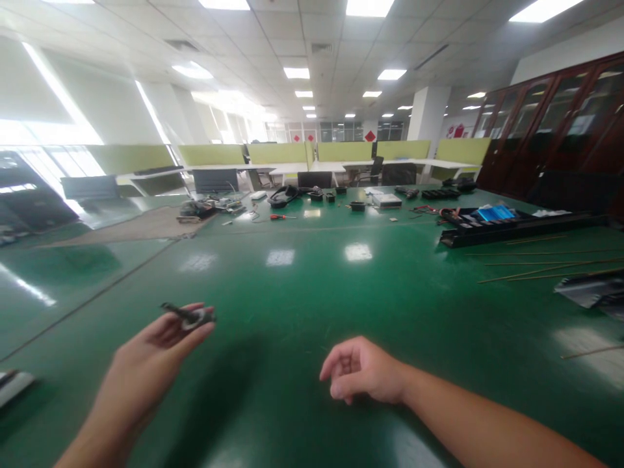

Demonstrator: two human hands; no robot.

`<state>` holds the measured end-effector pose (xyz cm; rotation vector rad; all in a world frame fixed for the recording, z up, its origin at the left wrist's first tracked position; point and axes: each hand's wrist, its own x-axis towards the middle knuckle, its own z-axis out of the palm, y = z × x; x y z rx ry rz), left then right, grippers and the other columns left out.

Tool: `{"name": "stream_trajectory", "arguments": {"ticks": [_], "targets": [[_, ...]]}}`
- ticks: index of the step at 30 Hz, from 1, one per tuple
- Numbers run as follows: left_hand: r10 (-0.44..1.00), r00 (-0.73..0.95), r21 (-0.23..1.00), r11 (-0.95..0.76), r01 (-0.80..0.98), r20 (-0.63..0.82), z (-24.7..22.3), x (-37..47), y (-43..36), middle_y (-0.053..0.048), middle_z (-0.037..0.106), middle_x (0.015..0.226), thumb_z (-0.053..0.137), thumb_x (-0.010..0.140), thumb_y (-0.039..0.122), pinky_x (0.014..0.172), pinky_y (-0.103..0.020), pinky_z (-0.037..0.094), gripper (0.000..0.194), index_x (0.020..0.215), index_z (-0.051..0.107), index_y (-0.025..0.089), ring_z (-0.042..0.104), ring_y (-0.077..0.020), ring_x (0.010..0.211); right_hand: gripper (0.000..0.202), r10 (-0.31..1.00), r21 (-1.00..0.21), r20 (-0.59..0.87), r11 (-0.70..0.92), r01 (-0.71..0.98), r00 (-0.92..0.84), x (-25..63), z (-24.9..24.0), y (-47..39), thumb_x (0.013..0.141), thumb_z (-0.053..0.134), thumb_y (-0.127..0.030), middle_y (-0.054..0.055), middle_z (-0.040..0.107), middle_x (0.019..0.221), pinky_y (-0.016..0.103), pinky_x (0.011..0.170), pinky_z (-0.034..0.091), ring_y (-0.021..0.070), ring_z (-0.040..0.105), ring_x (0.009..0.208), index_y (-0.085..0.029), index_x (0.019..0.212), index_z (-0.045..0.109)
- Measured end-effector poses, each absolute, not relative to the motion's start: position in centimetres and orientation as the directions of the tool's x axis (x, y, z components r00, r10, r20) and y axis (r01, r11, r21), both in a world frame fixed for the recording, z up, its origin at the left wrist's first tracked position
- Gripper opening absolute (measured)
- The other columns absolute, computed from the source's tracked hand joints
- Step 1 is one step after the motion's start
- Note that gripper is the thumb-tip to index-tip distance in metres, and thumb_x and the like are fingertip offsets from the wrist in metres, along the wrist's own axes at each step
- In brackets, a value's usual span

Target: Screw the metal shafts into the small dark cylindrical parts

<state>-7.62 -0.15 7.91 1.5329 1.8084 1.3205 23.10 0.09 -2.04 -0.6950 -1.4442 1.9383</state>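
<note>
My left hand (146, 354), raised over the table at the left, is closed on a small dark part (195, 317). A short black rod sticks out of this part to the left, and a pale patch shows near its middle; its exact kind is unclear. Fingers and thumb cover some of it. To the right, my right hand (363, 370) hangs over the green table (273, 299) with loosely curled fingers. A gap shows between its thumb and fingertips, and nothing is visible in it.
A red-handled screwdriver (279, 216) lies farther back, near several small black parts and a white box (387, 200). At the right are a long black tray (517, 227) and thin rods (541, 266). A white-edged object (14, 385) sits at the left edge.
</note>
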Motion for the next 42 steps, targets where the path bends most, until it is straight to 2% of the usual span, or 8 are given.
{"name": "stream_trajectory", "arguments": {"ticks": [2, 5, 8, 11, 15, 19, 31, 42], "targets": [[0.965, -0.222, 0.941, -0.063, 0.332, 0.143, 6.7, -5.2, 2.1, -0.006, 0.073, 0.114, 0.078, 0.077, 0.040, 0.107, -0.044, 0.048, 0.050, 0.117, 0.063, 0.014, 0.065, -0.0249, 0.112, 0.044, 0.754, -0.967, -0.038, -0.195, -0.167, -0.656, 23.0, -2.2, 0.0, 0.062, 0.089, -0.036, 0.001, 0.067, 0.065, 0.021, 0.050, 0.041, 0.0099, 0.056, 0.050, -0.011, 0.093, 0.071], [0.985, -0.100, 0.968, -0.112, 0.225, 0.137, 4.0, -1.2, 4.4, -0.011, 0.073, 0.112, 0.083, 0.065, 0.042, 0.101, -0.045, 0.053, 0.053, 0.108, 0.066, 0.014, 0.068, -0.0292, 0.108, 0.032, 0.861, -0.987, -0.004, -0.086, -0.139, -0.509, 23.0, -2.2, -0.3, 0.070, 0.082, -0.033, -0.002, 0.061, 0.061, 0.021, 0.049, 0.038, 0.0094, 0.051, 0.049, -0.013, 0.090, 0.068], [0.988, 0.054, 0.942, -0.154, 0.299, 0.145, 1.7, 1.3, 4.6, -0.011, 0.074, 0.107, 0.078, 0.070, 0.039, 0.097, -0.043, 0.055, 0.044, 0.105, 0.066, 0.015, 0.070, -0.0272, 0.101, 0.017, 0.964, -0.993, 0.094, 0.107, 0.039, -0.250, 23.0, -2.1, -0.2, 0.076, 0.072, -0.020, -0.004, 0.057, 0.064, 0.023, 0.055, 0.040, 0.0102, 0.050, 0.055, -0.015, 0.091, 0.067], [0.964, 0.185, 0.833, -0.259, 0.489, 0.191, 0.5, 1.9, 3.7, -0.006, 0.074, 0.103, 0.072, 0.077, 0.034, 0.091, -0.039, 0.057, 0.033, 0.106, 0.068, 0.019, 0.071, -0.0238, 0.094, 0.030, 0.980, -0.975, 0.127, 0.152, 0.164, -0.152, 22.9, -2.2, -0.1, 0.075, 0.065, -0.010, -0.002, 0.060, 0.076, 0.024, 0.060, 0.044, 0.0110, 0.053, 0.061, -0.018, 0.105, 0.063], [0.897, 0.335, 0.658, -0.440, 0.610, 0.289, 0.3, 1.4, 2.6, -0.005, 0.072, 0.101, 0.068, 0.083, 0.028, 0.086, -0.034, 0.055, 0.024, 0.106, 0.070, 0.023, 0.068, -0.0221, 0.092, 0.053, 0.978, -0.958, 0.147, 0.178, 0.226, -0.147, 22.6, -2.7, -0.1, 0.073, 0.064, -0.006, 0.001, 0.061, 0.098, 0.025, 0.064, 0.048, 0.0111, 0.057, 0.067, -0.022, 0.122, 0.053], [0.831, 0.460, 0.626, -0.545, 0.558, 0.313, 0.2, 1.2, 2.7, -0.006, 0.069, 0.107, 0.066, 0.086, 0.023, 0.087, -0.031, 0.053, 0.027, 0.113, 0.069, 0.025, 0.065, -0.0208, 0.097, 0.061, 0.983, -0.952, 0.132, 0.162, 0.261, -0.128, 22.6, -3.3, -0.2, 0.072, 0.063, -0.005, 0.002, 0.061, 0.103, 0.026, 0.068, 0.049, 0.0123, 0.060, 0.071, -0.025, 0.128, 0.048], [0.874, 0.435, 0.666, -0.458, 0.588, 0.217, -0.4, 1.0, 2.4, -0.003, 0.068, 0.102, 0.071, 0.083, 0.021, 0.085, -0.033, 0.051, 0.025, 0.106, 0.064, 0.026, 0.064, -0.0222, 0.095, 0.055, 0.981, -0.920, 0.083, 0.144, 0.364, -0.178, 22.8, -3.2, -0.7, 0.073, 0.063, -0.006, 0.001, 0.065, 0.092, 0.029, 0.072, 0.049, 0.0167, 0.061, 0.077, -0.025, 0.124, 0.055], [0.778, 0.587, 0.616, -0.580, 0.533, 0.225, -0.5, 1.9, 1.6, -0.002, 0.068, 0.103, 0.072, 0.086, 0.023, 0.084, -0.032, 0.046, 0.021, 0.105, 0.063, 0.026, 0.061, -0.0210, 0.095, 0.044, 0.968, -0.916, 0.149, 0.212, 0.342, -0.200, 22.6, -2.5, -0.8, 0.071, 0.060, -0.001, 0.002, 0.065, 0.096, 0.027, 0.074, 0.049, 0.0169, 0.061, 0.081, -0.022, 0.109, 0.064]]}}
